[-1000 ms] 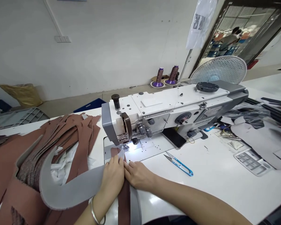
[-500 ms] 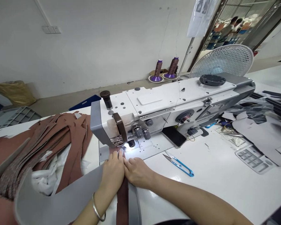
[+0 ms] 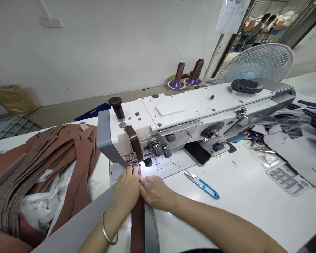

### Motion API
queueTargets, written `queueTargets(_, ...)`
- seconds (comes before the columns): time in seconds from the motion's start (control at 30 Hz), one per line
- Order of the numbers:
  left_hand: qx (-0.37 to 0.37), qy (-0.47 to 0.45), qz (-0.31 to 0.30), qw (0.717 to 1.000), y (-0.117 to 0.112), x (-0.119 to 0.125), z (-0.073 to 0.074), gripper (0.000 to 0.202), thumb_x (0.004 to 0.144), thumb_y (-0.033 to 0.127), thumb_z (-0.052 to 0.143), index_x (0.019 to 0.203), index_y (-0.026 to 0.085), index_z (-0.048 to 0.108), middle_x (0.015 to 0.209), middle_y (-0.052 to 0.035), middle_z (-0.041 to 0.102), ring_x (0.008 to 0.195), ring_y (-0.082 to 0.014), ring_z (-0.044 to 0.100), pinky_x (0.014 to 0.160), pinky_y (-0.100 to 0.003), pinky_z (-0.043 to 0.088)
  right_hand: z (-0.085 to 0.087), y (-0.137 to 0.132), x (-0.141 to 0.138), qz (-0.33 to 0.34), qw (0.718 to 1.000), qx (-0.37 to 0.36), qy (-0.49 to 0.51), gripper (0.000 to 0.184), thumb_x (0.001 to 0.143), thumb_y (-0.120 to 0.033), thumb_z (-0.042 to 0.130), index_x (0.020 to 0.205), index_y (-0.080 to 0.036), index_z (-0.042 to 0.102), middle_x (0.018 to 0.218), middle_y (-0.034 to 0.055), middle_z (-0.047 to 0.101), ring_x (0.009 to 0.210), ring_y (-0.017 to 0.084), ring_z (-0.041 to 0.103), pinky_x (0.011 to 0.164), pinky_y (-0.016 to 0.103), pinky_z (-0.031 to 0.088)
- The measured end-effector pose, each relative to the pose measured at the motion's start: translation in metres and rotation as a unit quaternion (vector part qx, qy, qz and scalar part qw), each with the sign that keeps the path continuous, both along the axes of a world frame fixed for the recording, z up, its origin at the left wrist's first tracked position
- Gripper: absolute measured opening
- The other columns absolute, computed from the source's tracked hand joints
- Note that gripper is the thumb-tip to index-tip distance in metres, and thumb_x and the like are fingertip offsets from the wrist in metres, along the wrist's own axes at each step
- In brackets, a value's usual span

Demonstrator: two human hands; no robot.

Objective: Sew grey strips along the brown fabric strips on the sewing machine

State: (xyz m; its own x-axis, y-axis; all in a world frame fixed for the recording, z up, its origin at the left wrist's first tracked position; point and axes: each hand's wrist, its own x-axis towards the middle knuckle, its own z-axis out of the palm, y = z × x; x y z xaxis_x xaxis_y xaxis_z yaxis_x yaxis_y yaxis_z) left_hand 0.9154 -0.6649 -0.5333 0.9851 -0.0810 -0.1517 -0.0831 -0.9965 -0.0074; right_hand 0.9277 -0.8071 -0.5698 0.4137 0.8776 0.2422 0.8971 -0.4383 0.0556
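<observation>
The head of a white sewing machine (image 3: 144,126) stands in front of me, its lamp lighting the needle area. A reddish-brown leather-like strip (image 3: 138,225) runs from under the presser foot toward me, with a grey piece (image 3: 150,228) alongside it. My left hand (image 3: 127,188) presses its fingertips on the strip just before the foot, closed on it; a silver bangle circles that wrist. Touching it, my right hand (image 3: 156,191) pinches the strip's right edge with curled fingers. A wider grey band (image 3: 81,225) passes beneath my left forearm. The fingertips partly hide the seam.
Blue-handled thread snips (image 3: 204,186) lie right of my right hand, and a dark phone (image 3: 197,153) rests beneath the machine arm. Brown cut strips (image 3: 76,147) are heaped at left. Thread cones (image 3: 179,73) and a fan (image 3: 258,65) stand behind. Grey scraps (image 3: 295,147) lie at right.
The view has shifted slightly. The grey band at lower left has dropped and straightened, its raised curl no longer visible. Both hands keep almost the same place by the presser foot.
</observation>
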Motion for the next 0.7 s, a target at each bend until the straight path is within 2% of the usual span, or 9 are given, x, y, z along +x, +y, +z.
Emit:
queueTargets(0.23, -0.015, -0.046, -0.005, 0.999, 0.001, -0.003, -0.007, 0.03, 0.096, 0.012, 0.039, 0.12, 0.01, 0.058, 0.104, -0.0128, 0.059, 0.099, -0.025, 0.06, 0.084, -0.037, 0.051, -0.002, 0.0, 0.0, 0.005, 1.0, -0.001, 0.0, 0.03, 0.089, -0.006, 0.037, 0.105, -0.002, 0.061, 0.108, 0.0232, 0.065, 0.065, 0.022, 0.053, 0.048, 0.034, 0.04)
queueTargets(0.4, -0.006, -0.01, 0.006, 1.0, 0.0, -0.002, 0.0, 0.033, 0.094, 0.008, 0.041, 0.121, 0.013, 0.058, 0.104, -0.0125, 0.059, 0.098, -0.0255, 0.061, 0.082, -0.037, 0.051, -0.004, 0.0, 0.0, 0.003, 1.0, 0.014, -0.008, 0.03, 0.088, -0.006, 0.037, 0.105, -0.002, 0.062, 0.106, 0.0232, 0.066, 0.063, 0.022, 0.052, 0.047, 0.034, 0.039)
queueTargets(0.57, -0.026, 0.033, 0.012, 0.999, 0.001, 0.002, 0.009, 0.035, 0.095, 0.011, 0.04, 0.126, 0.014, 0.056, 0.11, -0.0133, 0.058, 0.104, -0.025, 0.059, 0.084, -0.035, 0.05, -0.004, 0.0, 0.0, 0.004, 1.0, 0.014, -0.009, 0.031, 0.089, -0.007, 0.038, 0.107, -0.002, 0.062, 0.112, 0.0233, 0.065, 0.065, 0.021, 0.053, 0.048, 0.034, 0.041)
queueTargets(0.7, -0.04, 0.043, 0.013, 0.998, 0.001, 0.003, 0.011, 0.034, 0.095, 0.01, 0.039, 0.124, 0.014, 0.057, 0.11, -0.0133, 0.057, 0.104, -0.0251, 0.058, 0.086, -0.035, 0.049, -0.003, 0.0, 0.0, 0.005, 1.0, 0.002, 0.004, 0.029, 0.089, -0.006, 0.038, 0.106, -0.003, 0.062, 0.122, 0.0239, 0.061, 0.066, 0.021, 0.053, 0.05, 0.035, 0.042)
